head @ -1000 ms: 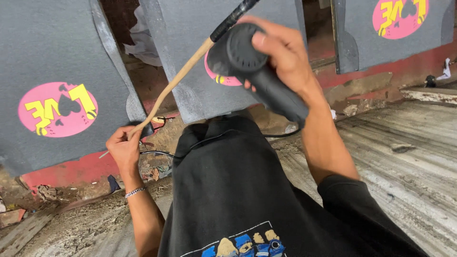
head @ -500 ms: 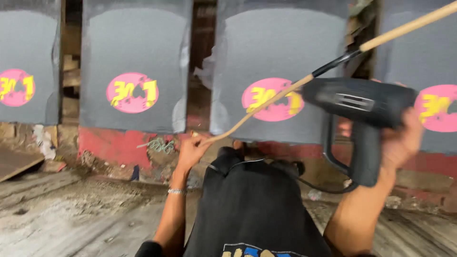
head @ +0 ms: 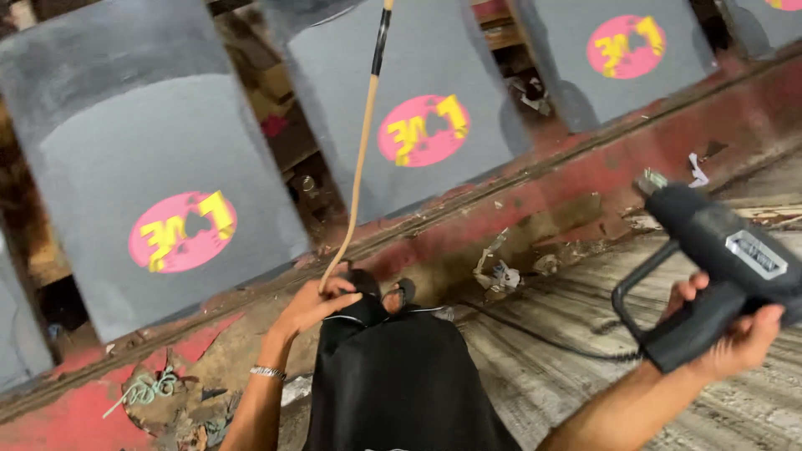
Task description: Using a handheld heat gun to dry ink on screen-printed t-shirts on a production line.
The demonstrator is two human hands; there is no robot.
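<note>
The thin tan stick (head: 361,167) (black-wrapped near its top) rises from the left hand (head: 316,304), whose fingers pinch its lower end above the black-clad knee (head: 401,376); the right hand (head: 735,338), well apart, is clamped on the black heat gun (head: 718,267); grey panels (head: 159,192) lean behind.

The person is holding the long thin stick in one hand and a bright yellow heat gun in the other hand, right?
Not quite. The heat gun is black, not yellow, as the head view shows. The rest holds: the right hand grips its handle, and the left hand holds the lower end of the long thin stick.
</note>
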